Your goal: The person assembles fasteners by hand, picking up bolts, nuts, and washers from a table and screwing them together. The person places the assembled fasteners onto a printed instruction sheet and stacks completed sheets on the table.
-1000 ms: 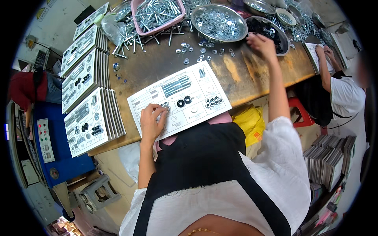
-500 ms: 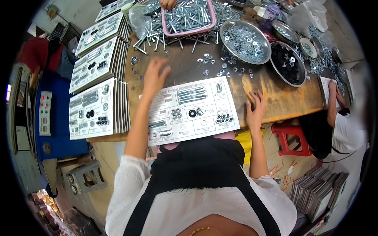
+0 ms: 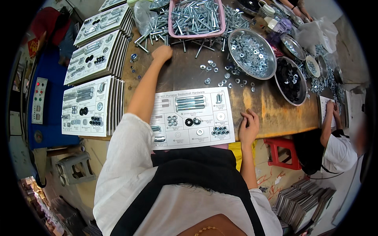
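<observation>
A white printed hardware card (image 3: 185, 131) lies at the table's near edge in front of me, with long bolts, nuts, washers and black rings in its cells. My left arm reaches across its left side. At the front of the loose bolt pile (image 3: 155, 34), my left hand (image 3: 162, 54) is closed with its fingers curled under; what they hold, if anything, is hidden. Beside the card's right edge, my right hand (image 3: 249, 126) rests on the table edge, empty, its fingers loosely bent and thumb apart.
Stacks of similar cards (image 3: 84, 108) stand at the left. Beyond the card are a pink basket of bolts (image 3: 170, 27), a steel bowl of washers (image 3: 271, 72), a bowl of black parts (image 3: 303, 94) and scattered nuts (image 3: 207, 81). A co-worker (image 3: 340, 147) sits right, near a red stool (image 3: 271, 151).
My left hand has moved forward to the bolt pile and closed. The right hand's fingers have bent more. The hand at the pink basket is out of view, and the whole view has shifted.
</observation>
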`<state>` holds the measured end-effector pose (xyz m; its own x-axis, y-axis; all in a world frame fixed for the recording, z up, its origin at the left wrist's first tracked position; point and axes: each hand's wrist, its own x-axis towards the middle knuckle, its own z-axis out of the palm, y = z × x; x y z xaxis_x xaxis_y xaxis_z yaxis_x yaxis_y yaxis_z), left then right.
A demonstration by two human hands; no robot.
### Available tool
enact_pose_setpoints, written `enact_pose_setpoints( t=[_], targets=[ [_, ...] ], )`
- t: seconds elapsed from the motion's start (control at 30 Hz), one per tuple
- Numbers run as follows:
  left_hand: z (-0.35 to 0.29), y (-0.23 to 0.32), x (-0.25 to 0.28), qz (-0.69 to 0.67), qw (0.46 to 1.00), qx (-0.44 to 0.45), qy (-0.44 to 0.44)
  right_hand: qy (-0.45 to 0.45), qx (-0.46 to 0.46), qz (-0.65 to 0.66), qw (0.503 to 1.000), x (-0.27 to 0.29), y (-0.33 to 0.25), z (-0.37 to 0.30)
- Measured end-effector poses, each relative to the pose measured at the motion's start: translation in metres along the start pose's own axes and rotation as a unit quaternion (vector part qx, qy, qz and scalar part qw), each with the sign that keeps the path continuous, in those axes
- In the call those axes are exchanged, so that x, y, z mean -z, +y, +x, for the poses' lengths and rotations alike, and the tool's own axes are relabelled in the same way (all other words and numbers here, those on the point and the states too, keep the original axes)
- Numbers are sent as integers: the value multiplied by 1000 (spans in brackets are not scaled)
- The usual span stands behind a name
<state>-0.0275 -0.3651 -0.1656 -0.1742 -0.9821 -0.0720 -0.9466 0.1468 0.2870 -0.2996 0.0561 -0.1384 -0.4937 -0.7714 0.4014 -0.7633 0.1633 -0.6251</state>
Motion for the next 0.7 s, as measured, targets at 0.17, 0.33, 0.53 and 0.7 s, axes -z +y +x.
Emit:
enact_pose_setpoints(
  t=[0.17,0.33,0.53,0.7],
  targets=[
    [-115,-7,10,-88,995,50,-25,-32,6,40,999,-3,-1,7],
    [-149,-20,35,3,986,-15,165,-149,85,167,971,-48,-53,81],
    [-119,-36,43,156,925,-316,146,-127,342,-79,928,-181,-80,212],
    [-138,-56,44,127,933,-289,175,-78,416,-220,879,-226,-61,250]
  ],
)
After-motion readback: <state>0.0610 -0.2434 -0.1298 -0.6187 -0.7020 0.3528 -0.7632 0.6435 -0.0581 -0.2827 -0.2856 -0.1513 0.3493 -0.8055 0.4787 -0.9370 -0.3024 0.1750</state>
